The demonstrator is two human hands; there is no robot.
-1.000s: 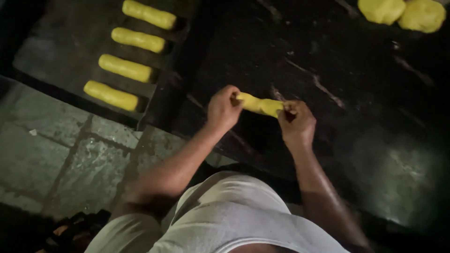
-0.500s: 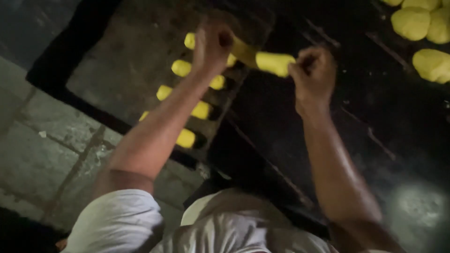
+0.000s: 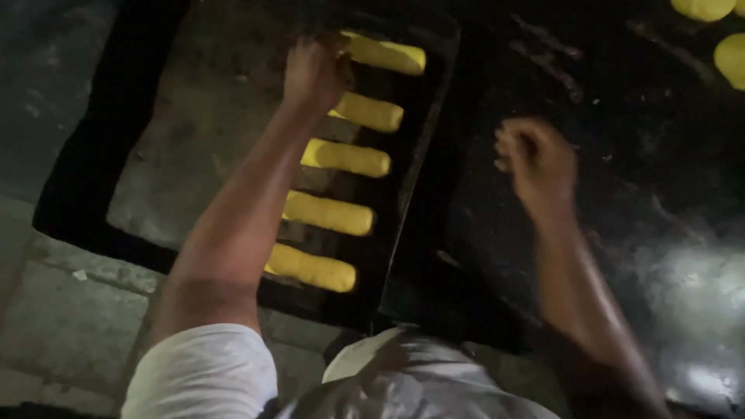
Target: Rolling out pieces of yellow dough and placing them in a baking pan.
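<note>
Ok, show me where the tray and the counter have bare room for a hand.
Tray: its left half is bare, from its left rim to the dough logs; the right side is crowded with them, left hand there. Dark counter: bare around the right hand; dough lumps crowd the far right corner.

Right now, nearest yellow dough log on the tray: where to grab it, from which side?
Judging by shape, take the nearest dough log across its middle, from above. It lies flat on the dark tray, long sides free, with a gap to the next log.
</note>
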